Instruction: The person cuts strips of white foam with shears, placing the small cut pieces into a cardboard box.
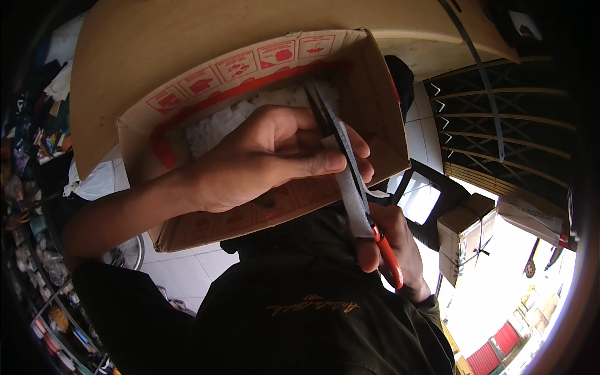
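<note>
My left hand [250, 159] reaches across the cardboard box from the left, thumb and fingers closed on a narrow white strip [354, 203]. It looks like soft foam or cloth; I cannot tell which. My right hand [400, 240], lower right, is wrapped round the red handles of a pair of scissors [390, 257]. Their dark blades run up along the strip, past my left fingertips and over the box. Part of the strip is hidden behind the blades and my fingers. Many small white pieces [215, 125] lie inside the open box [387, 106], beneath my left hand.
A brown table or board [100, 94] is behind the box. Off to the right stand a tied carton [465, 231] and a dark folding gate [506, 119]. A hanging strap [487, 81] curves down there. Crowded shelves [56, 300] line the left side, near a white bag [94, 181].
</note>
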Available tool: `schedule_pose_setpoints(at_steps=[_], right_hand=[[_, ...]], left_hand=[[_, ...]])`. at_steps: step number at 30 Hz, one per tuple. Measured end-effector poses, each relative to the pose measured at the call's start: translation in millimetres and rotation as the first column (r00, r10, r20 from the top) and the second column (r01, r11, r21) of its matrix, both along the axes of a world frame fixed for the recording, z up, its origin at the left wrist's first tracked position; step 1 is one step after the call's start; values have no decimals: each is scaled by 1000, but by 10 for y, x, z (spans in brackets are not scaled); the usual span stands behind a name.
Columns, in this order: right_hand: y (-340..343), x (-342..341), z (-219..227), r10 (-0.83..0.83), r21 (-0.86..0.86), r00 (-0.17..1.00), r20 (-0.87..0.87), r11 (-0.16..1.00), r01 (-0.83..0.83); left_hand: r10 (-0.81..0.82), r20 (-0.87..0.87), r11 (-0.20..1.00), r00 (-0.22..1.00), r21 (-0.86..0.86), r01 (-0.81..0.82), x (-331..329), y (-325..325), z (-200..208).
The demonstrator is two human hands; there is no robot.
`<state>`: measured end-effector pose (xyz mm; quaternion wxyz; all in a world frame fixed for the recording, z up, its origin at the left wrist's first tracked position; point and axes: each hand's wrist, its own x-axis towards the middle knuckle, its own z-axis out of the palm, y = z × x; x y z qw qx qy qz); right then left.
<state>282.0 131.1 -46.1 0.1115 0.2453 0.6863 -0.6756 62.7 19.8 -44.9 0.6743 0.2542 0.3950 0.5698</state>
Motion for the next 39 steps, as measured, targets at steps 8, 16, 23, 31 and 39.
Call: schedule_pose_setpoints(at_steps=[8, 16, 23, 31, 39], right_hand=[[15, 78, -102, 20, 84, 990, -141, 996, -8], [84, 0, -138, 161, 38, 980, -112, 987, -158], [-24, 52, -49, 33, 81, 997, -67, 996, -28], [-70, 139, -10, 65, 250, 997, -49, 967, -51], [-22, 89, -50, 140, 204, 988, -60, 971, -125]], left_hand=[[95, -228, 990, 969, -82, -117, -53, -45, 20], [374, -313, 927, 873, 115, -356, -480, -32, 258], [469, -699, 853, 540, 201, -482, -1422, -118, 495], [526, -835, 674, 162, 293, -678, -2421, -169, -116], [749, -624, 594, 224, 482, -644, -1680, -273, 405]])
